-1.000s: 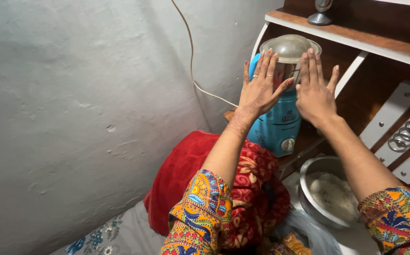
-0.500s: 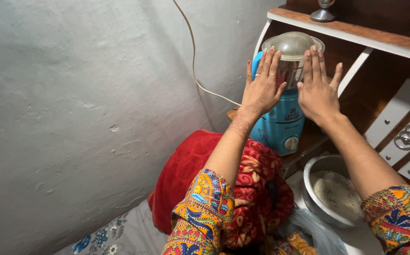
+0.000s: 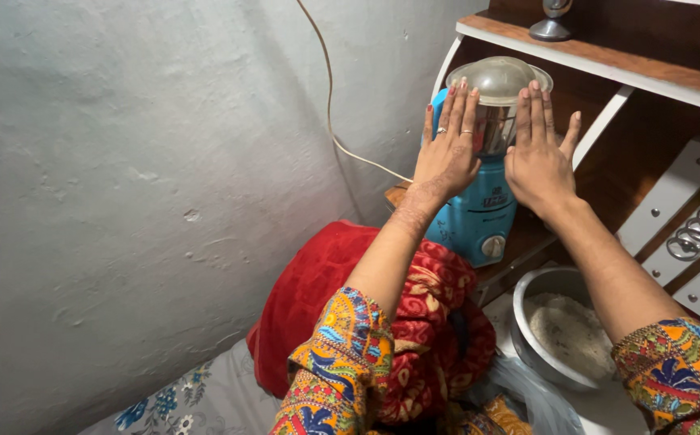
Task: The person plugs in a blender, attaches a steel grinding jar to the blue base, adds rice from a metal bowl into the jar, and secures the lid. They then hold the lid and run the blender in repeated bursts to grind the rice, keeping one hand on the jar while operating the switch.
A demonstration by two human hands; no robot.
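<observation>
Both hands [image 3: 446,153] [image 3: 537,157] stay raised, hiding the mixer jar [image 3: 496,101] partly.

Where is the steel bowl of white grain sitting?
The steel bowl sits low on the right, below the blue mixer grinder and under the right hand.

The blender [image 3: 483,185] stands upright on a wooden shelf [image 3: 527,238] at the far right: blue base with a white knob, steel jar, clear domed lid on top.
</observation>
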